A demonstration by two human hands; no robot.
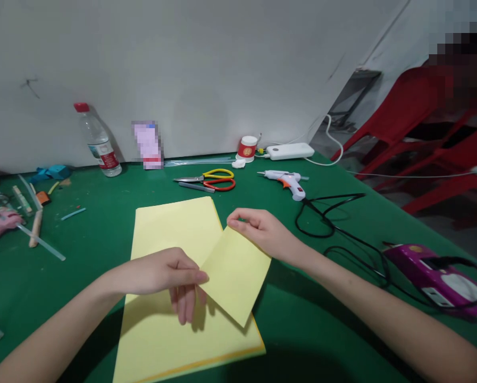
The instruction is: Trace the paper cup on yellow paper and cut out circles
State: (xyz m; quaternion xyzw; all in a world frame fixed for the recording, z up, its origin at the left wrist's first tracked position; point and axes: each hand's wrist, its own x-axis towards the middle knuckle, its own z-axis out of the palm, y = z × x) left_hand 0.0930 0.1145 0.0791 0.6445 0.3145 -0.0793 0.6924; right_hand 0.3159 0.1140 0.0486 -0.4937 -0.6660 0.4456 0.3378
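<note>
Both hands hold a small sheet of yellow paper (pixel 236 274), tilted above a larger stack of yellow paper (pixel 170 229) on the green table. My left hand (pixel 172 279) pinches its left corner, thumb on top and fingers underneath. At the upper corner, the thumb and fingers of my right hand (pixel 258 229) grip the same sheet. Beyond the stack lie scissors (pixel 214 180) with one yellow and one red handle, with a grey pen-like tool (pixel 196 187) beside them.
A white glue gun (pixel 288 181) trails a black cable toward a purple power strip (pixel 437 276) at right. Along the wall stand a water bottle (pixel 98 143), a paper cup (pixel 247 149) and a white power bank (pixel 290 151). A pink glue gun (pixel 2 223) and scraps lie left.
</note>
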